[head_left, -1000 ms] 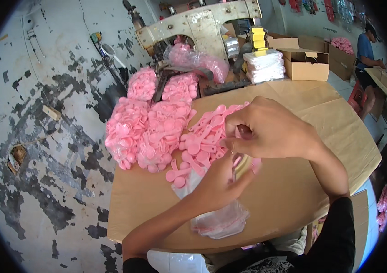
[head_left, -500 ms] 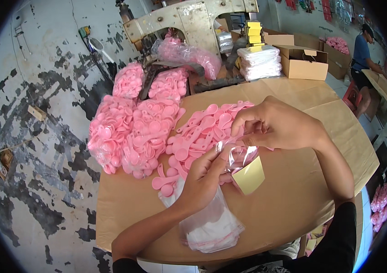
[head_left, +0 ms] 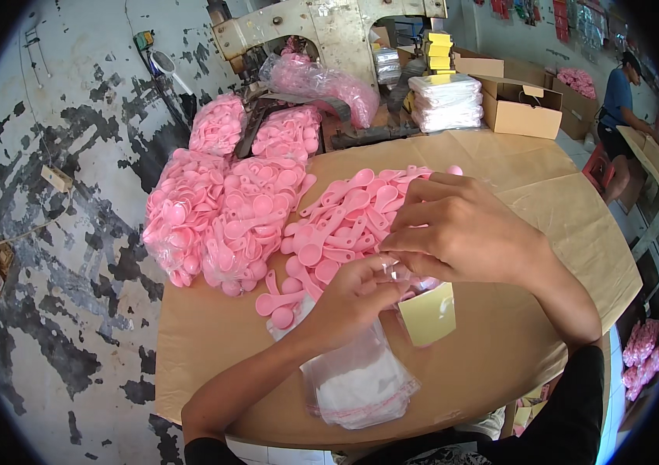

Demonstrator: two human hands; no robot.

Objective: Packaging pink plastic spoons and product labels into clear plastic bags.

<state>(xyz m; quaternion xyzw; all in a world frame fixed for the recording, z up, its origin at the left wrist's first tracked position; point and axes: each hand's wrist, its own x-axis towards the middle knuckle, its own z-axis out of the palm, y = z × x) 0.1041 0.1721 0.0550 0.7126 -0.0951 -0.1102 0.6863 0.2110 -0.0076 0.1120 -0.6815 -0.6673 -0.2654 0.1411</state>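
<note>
Between both hands hangs a small clear plastic bag with a yellow card (head_left: 430, 314) in its lower part; some pink shows behind the plastic. My left hand (head_left: 356, 298) is closed on the bag's upper left edge, thumb and fingers pinched. My right hand (head_left: 469, 229) has its fingers curled over the bag's top, which they hide in part. Just beyond lies a loose heap of pink plastic spoons (head_left: 345, 209). Under my left wrist rests a stack of flat clear bags (head_left: 360, 387) on the brown-paper-covered table (head_left: 500, 356).
Big clear bags full of pink spoons (head_left: 225, 209) stand at the table's left. Behind are a metal machine frame (head_left: 329, 39), a pile of clear packs (head_left: 445, 105) and an open cardboard box (head_left: 523, 108). A person in blue (head_left: 620, 101) sits at far right.
My right hand has come down and turned, its fingers now curled over the bag's top. The yellow card hangs straighter and slightly lower. My left hand keeps its pinch.
</note>
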